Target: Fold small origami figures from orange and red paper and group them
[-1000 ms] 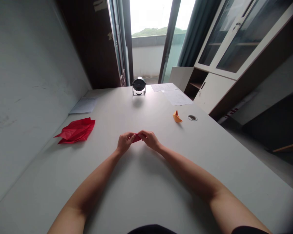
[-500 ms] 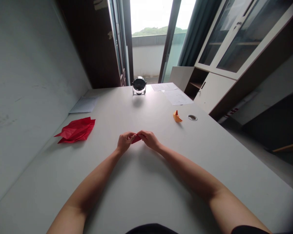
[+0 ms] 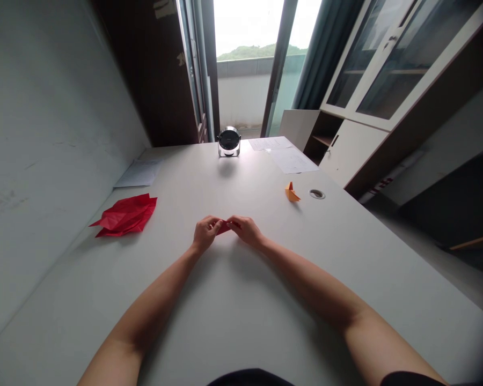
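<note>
Hands are pinching the small red paper (image 3: pixel 223 228) mid-table, left hand (image 3: pixel 205 234) and right hand (image 3: pixel 246 230) each gripping one end; even, gentle pressure is probably keeping creases crisp (fingertips partly hiding the folds).

Plain red marks both the piece (image 3: pixel 224 228) at the centre of the frame and the sheets (image 3: pixel 126 215) at left, while the bird (image 3: pixel 292 193) right of centre is orange, the desk (image 3: pixel 241 311) white, and the curtain (image 3: pixel 321 53) at upper right dark blue-grey.
</note>
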### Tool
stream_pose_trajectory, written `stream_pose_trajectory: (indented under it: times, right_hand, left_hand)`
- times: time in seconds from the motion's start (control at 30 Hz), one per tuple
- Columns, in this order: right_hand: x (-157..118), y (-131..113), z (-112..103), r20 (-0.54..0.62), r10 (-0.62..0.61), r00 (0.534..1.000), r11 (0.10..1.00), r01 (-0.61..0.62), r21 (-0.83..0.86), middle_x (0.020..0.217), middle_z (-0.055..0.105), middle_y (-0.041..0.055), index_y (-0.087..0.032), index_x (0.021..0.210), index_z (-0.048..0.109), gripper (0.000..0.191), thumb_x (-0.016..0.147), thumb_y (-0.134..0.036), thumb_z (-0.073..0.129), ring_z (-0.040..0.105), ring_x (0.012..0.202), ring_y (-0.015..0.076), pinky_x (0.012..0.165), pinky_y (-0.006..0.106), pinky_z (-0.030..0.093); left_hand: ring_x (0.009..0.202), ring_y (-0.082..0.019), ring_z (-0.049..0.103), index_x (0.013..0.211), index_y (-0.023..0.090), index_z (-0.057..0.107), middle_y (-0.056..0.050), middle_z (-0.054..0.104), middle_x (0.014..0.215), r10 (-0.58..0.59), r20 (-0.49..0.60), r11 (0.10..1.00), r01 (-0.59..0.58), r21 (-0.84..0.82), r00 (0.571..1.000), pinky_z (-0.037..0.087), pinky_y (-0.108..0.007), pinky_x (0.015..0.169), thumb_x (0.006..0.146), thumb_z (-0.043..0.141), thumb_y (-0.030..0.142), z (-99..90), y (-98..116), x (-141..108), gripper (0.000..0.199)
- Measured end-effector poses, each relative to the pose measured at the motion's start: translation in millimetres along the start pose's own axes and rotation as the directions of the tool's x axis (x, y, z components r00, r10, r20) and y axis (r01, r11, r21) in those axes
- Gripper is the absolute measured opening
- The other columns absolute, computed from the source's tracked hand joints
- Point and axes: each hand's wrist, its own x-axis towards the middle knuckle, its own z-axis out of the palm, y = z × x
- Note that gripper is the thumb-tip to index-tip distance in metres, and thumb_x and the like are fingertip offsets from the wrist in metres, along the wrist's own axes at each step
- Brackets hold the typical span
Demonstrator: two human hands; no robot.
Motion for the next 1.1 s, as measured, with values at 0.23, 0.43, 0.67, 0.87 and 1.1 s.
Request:
stream_pose_trajectory:
  times: [0.23, 0.43, 0.67, 0.87, 1.1]
  right_hand:
    - [-1, 1, 1, 0.034, -0.014, 0.999, 1.0, 0.014, 0.001, 0.082, 0.073, 0.0028, -0.023, 0.092, 0.072, 0.018, 0.096, -0.031, 0.056, 0.061, 0.07, 0.0155, 0.069, 0.026, 0.043]
    - [0, -1, -3, 0.003, 0.022, 1.0, 1.0, -0.022, -0.008, 0.074, 0.069, 0.0014, -0.022, 0.086, 0.072, 0.023, 0.095, -0.036, 0.056, 0.055, 0.063, 0.0139, 0.063, 0.025, 0.04]
    - [0, 2, -4, -0.002, 0.03, 1.0, 0.997, -0.03, -0.075, 0.061, 0.055, -0.0015, -0.02, 0.066, 0.057, 0.041, 0.098, -0.046, 0.05, 0.042, 0.057, 0.012, 0.058, 0.025, 0.032]
    - [1, 8, -1, 0.004, 0.057, 0.998, 0.998, -0.057, -0.033, 0.059, 0.048, -0.0033, -0.02, 0.064, 0.05, 0.045, 0.097, -0.051, 0.048, 0.038, 0.057, 0.0113, 0.056, 0.024, 0.029]
    - [2, 11, 1, -0.031, 0.173, 0.984, 0.975, -0.167, 0.143, 0.057, 0.039, -0.0049, -0.02, 0.063, 0.046, 0.047, 0.094, -0.055, 0.05, 0.033, 0.056, 0.0106, 0.053, 0.024, 0.026]
  left_hand:
    - [0.071, -0.015, 0.061, 0.085, 0.02, 0.074, -0.004, 0.07, 0.083, 0.034, 0.042, 0.997, -0.036, 0.064, 0.999, 0.048, -0.026, 0.069, 0.094, 0.056, 0.039, 0.0, 2, -1, 0.028]
    - [0.071, -0.015, 0.063, 0.087, 0.018, 0.073, -0.004, 0.072, 0.081, -0.036, 0.021, 0.999, 0.036, -0.014, 0.999, 0.048, -0.025, 0.064, 0.095, 0.054, 0.044, 1.4, -3, 0, 0.033]
    - [0.068, -0.015, 0.063, 0.084, 0.016, 0.072, -0.004, 0.071, 0.075, -0.103, -0.008, 0.982, 0.1, -0.163, 0.995, 0.048, -0.024, 0.061, 0.093, 0.055, 0.048, 6.0, -13, 2, 0.037]
    - [0.067, -0.014, 0.06, 0.084, 0.016, 0.072, -0.003, 0.069, 0.074, -0.126, 0.063, 0.971, 0.136, -0.196, 0.99, 0.046, -0.024, 0.061, 0.093, 0.054, 0.048, 5.8, -16, 3, 0.037]
    - [0.07, -0.016, 0.061, 0.084, 0.016, 0.073, -0.003, 0.07, 0.075, -0.13, 0.154, 0.962, 0.162, -0.218, 0.979, 0.046, -0.025, 0.065, 0.09, 0.057, 0.049, 2.4, -13, 4, 0.037]
